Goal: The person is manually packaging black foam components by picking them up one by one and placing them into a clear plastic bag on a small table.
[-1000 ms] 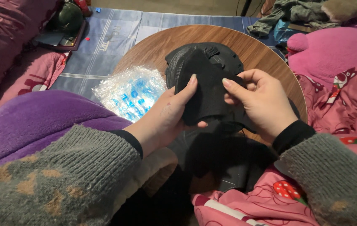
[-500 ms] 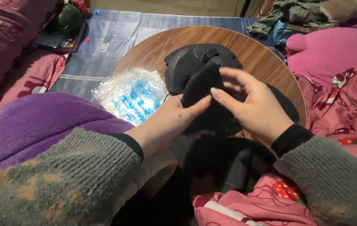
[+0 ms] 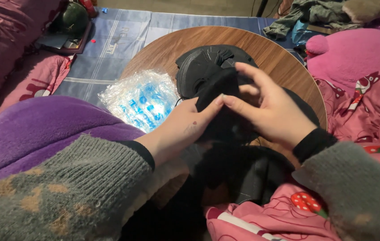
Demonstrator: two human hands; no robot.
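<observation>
My left hand (image 3: pixel 185 127) and my right hand (image 3: pixel 268 109) meet over a round wooden table (image 3: pixel 270 53). Both pinch a piece of black fabric (image 3: pixel 219 91) between thumbs and fingers, holding it just above the tabletop. Behind it lies a black mesh piece with a tassel (image 3: pixel 208 62), flat on the table. More black fabric (image 3: pixel 243 172) hangs down from my hands toward my lap. Both sleeves are grey knit with black cuffs.
A clear plastic bag with blue print (image 3: pixel 141 96) lies at the table's left edge. A purple blanket (image 3: pixel 43 127) covers my left side, a pink strawberry-print blanket (image 3: pixel 368 102) my right. A blue mat (image 3: pixel 123 35), a dark green helmet-like object (image 3: pixel 74 18) and a clothes pile (image 3: pixel 306 18) lie beyond.
The black fabric was spread wide between my hands. My hands have come together, folding it smaller; my right fingers now reach over its top.
</observation>
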